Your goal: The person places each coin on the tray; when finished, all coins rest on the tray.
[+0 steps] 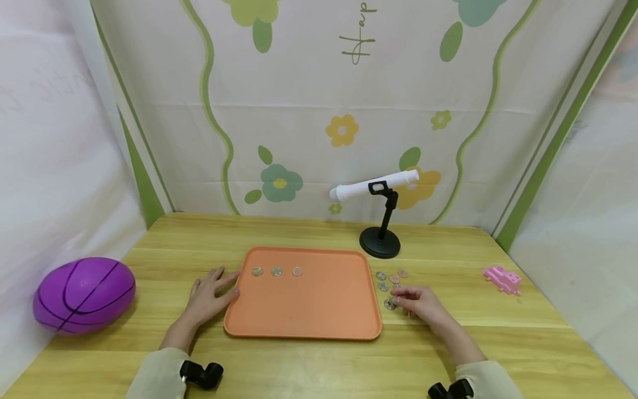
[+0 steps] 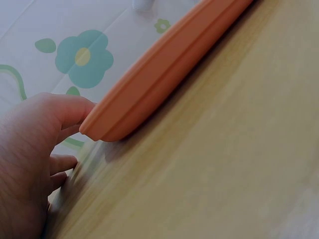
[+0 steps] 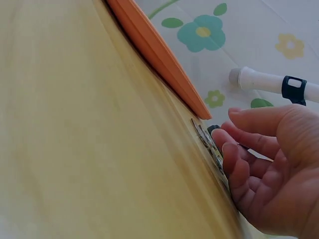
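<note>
My left hand (image 1: 208,296) rests at the left rim of the orange tray (image 1: 319,310), its fingers touching that edge. In the left wrist view, a finger reaches to the corner of the tray (image 2: 144,89). Three coins lie in a row near the tray's back edge: a left coin (image 1: 257,271), a middle coin (image 1: 276,271) and a coppery coin (image 1: 297,271). Just right of the tray, several loose coins (image 1: 382,286) lie on the table. Over them hovers my right hand (image 1: 421,305), fingers loosely bent beside a silver coin (image 1: 390,303). No coin shows between its fingertips.
Behind the tray stands a white microphone (image 1: 354,191) on a black desk stand (image 1: 380,243). A purple ball (image 1: 85,295) sits at the far left. The pink toy (image 1: 502,280) lies at the right. A patterned cloth (image 1: 299,122) hangs along the table's back.
</note>
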Tool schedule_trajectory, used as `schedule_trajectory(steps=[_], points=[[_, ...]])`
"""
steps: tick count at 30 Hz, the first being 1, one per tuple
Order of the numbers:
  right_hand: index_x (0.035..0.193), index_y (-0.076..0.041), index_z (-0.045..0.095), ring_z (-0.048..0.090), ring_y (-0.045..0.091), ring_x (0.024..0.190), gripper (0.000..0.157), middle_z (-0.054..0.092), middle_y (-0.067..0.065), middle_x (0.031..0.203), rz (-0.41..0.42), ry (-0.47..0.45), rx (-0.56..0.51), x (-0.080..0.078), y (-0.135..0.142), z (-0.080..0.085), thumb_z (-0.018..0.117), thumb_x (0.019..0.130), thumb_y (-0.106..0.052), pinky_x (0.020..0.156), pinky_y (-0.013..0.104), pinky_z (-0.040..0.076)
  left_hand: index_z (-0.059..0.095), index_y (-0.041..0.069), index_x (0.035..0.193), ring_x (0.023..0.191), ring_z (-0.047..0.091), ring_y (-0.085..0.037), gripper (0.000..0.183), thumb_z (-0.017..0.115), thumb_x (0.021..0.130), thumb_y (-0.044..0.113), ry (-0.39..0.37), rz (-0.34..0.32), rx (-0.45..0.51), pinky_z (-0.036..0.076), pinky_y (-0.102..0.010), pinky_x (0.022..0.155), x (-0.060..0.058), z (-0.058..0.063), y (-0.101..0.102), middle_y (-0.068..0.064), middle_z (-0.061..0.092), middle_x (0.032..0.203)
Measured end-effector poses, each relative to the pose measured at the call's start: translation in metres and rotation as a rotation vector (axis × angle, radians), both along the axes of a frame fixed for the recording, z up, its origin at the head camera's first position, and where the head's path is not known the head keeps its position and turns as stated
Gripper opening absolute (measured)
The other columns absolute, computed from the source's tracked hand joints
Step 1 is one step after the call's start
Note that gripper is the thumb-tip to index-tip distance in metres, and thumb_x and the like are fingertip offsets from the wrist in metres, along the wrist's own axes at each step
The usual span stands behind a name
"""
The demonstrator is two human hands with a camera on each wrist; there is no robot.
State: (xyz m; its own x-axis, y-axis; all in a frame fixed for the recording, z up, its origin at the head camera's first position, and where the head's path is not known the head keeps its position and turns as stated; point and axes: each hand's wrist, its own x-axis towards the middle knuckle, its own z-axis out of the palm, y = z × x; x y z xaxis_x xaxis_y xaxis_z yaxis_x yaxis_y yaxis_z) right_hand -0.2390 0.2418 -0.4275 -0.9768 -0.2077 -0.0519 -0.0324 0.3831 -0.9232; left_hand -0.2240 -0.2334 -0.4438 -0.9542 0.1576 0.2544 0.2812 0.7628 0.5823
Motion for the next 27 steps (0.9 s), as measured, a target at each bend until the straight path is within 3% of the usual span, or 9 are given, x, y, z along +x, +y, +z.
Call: schedule_trajectory(steps=[7,15,21,27], points=[[0.102,0.008,0.059,0.047,0.01,0.059,0.03,0.059,0.011,0.091,0.011,0.008,-0.002,0.0007,-0.0007,-0.0046,0.063,0.078,-0.011,0.046,0.022,0.04,0.05,0.006,0.123,0.12,0.015,-0.047,0.048,0.056,0.083,0.031,0.006,-0.004,0.004,0.002,-0.062,0.09,-0.0003,0.0007,-0.0001,-0.031,0.027,0.13],[0.097,0.005,0.062,0.046,0.009,0.059,0.026,0.056,0.007,0.076,0.05,0.055,0.065,-0.0016,-0.0014,-0.0078,0.066,0.075,-0.008,0.047,0.019,0.038,0.05,0.006,0.123,0.12,0.015,-0.047,0.049,0.056,0.083,0.032,0.004,-0.002,0.006,0.002,-0.061,0.09,0.0006,0.0007,0.0001,-0.031,0.027,0.13],[0.097,0.004,0.062,0.043,0.011,0.058,0.024,0.053,0.006,0.074,0.134,0.119,0.13,-0.0006,-0.0011,-0.0091,0.065,0.075,-0.005,0.048,0.019,0.037,0.05,0.006,0.123,0.12,0.016,-0.047,0.048,0.057,0.082,0.032,0.014,-0.002,0.006,0.003,-0.062,0.09,0.0019,0.0001,0.0007,-0.031,0.028,0.129],[0.095,0.005,0.06,0.041,0.012,0.059,0.019,0.05,0.006,0.074,0.168,0.152,0.182,0.0017,-0.0036,-0.0063,0.062,0.077,0.0,0.049,0.02,0.036,0.05,0.006,0.123,0.12,0.015,-0.046,0.049,0.057,0.082,0.032,0.012,-0.001,0.008,0.003,-0.061,0.09,0.0024,-0.0016,0.0004,-0.031,0.027,0.13]])
